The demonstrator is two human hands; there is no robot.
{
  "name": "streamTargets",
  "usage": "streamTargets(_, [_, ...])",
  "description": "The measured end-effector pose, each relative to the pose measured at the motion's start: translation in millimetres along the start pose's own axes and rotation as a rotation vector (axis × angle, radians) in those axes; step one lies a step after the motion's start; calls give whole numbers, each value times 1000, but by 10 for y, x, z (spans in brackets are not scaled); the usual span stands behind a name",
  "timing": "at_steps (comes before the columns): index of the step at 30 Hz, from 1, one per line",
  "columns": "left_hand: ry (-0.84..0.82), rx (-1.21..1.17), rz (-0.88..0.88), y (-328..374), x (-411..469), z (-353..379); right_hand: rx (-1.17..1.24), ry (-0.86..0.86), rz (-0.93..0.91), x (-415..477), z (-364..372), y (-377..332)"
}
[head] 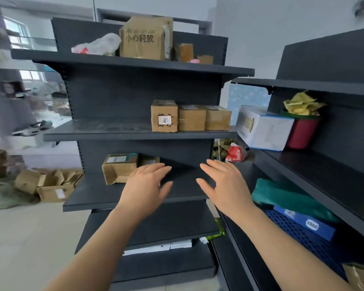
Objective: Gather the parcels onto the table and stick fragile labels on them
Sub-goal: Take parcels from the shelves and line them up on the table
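Head view puts both of the person's hands up in front of the dark shelf unit (135, 95), at the centre of the frame. The left hand (147, 185) and the right hand (223, 185) are both flat and spread, fingers straight, with nothing in either. They hover over the lower shelf (93, 194), a bare stretch of it showing between them. The nearest parcel is the battered box (119, 168), just left of the left hand on that shelf, its long side running along the shelf across the frame. A small box (149, 160) sits behind it, right above the left hand's knuckles. So the left hand is plainly the closer one, and the right would have to cross over to help. Up and to the right of the hands, on the middle shelf (93, 134), stands a row of three boxes (191, 118), side by side (the leftmost wears a white sticker). On the top shelf (135, 64) I count one big carton (145, 37), two small boxes (185, 52) to its right and one white bag (97, 45) to its left. That makes eight cardboard parcels on this unit. Open cartons (48, 183) lie on the floor at lower left, too jumbled to count. No table or label shows.
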State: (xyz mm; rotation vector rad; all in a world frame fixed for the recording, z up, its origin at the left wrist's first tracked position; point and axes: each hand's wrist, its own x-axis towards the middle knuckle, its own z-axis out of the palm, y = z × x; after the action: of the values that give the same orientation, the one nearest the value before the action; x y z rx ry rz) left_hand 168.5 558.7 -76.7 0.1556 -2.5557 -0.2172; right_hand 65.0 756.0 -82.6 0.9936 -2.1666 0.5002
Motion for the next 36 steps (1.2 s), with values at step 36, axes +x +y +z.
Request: streamTargets(36, [-23, -14, -10, -1985, 3597, 734, 10, -219, 180, 3422, 2016, 751])
